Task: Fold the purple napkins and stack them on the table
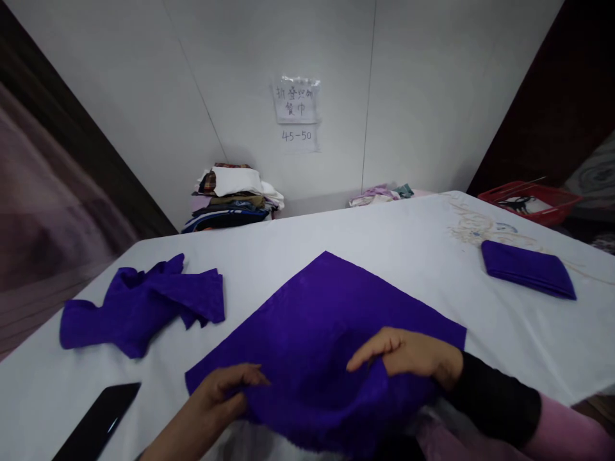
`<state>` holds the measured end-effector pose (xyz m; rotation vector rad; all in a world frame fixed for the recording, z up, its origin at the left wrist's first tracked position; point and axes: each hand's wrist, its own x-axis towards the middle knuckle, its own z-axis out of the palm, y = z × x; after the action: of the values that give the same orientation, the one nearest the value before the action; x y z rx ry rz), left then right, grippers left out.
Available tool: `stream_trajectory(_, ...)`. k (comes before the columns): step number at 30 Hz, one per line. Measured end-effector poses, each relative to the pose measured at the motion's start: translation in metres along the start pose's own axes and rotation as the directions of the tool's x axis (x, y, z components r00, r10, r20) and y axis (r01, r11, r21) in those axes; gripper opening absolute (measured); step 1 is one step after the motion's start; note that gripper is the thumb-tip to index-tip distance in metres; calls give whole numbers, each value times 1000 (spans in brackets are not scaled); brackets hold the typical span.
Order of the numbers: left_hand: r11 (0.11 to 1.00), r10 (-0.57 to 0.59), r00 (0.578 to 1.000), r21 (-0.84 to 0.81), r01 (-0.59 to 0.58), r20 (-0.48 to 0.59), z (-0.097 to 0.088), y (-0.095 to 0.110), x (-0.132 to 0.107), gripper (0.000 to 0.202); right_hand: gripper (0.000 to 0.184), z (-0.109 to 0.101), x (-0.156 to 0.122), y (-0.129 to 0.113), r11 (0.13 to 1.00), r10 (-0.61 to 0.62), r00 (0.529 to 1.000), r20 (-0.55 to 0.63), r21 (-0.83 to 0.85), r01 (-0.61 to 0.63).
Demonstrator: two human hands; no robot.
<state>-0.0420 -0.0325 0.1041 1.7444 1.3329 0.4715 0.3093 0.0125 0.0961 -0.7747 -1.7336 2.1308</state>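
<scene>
A purple cloth napkin [327,307] lies spread in front of me, one corner pointing away across the table. Its near part is bunched and lifted toward me. My left hand [223,394] holds the cloth near its left side, thumb below and fingers bent over it. On the right, my right hand [408,352] grips a raised fold, with the index finger reaching out over the cloth. Part of the near edge is hidden below my hands. A crumpled pile of purple cloth [139,307] lies to the left, and a neatly folded purple cloth [528,269] rests at the far right.
The table has a white tablecloth [269,256]. A black phone-like slab [98,422] lies at the near left. Beyond the far edge are a stack of folded clothes [235,198], a smaller cloth pile [382,194] and a red basket [557,208]. Handwritten paper signs [298,112] hang on the wall.
</scene>
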Motion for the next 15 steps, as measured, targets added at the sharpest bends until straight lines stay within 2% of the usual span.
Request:
stream_trajectory(2, 999, -38, 996, -34, 36, -76, -10, 8, 31, 20, 37, -24, 15, -8, 995, -56, 990, -129, 70, 65)
stream_trajectory(4, 996, -70, 971, 30, 78, -227, -21, 8, 72, 25, 39, -55, 40, -13, 990, -112, 942, -315, 48, 134)
stream_trajectory(6, 987, -109, 911, 65, 147, -397, -28, 0, 112, 33, 43, -87, 65, -15, 991, -121, 849, -515, -7, 137)
stream_trajectory(8, 977, -141, 878, 78, 197, -457, -29, -13, 140, 35, 45, -112, 83, -10, 994, -68, 703, -708, -106, -11)
stream_trajectory(10, 970, -163, 873, 86, 227, -460, -24, -28, 151, 37, 49, -127, 89, 2, 987, -40, 651, -758, -131, -91)
stream_trajectory(12, 963, -173, 875, 110, 247, -452, -16, -40, 146, 37, 53, -133, 85, 17, 982, -14, 671, -742, -136, -130)
stream_trajectory(15, 950, -173, 872, 158, 271, -457, -7, -51, 123, 36, 58, -133, 73, 37, 971, 13, 719, -695, -164, -175)
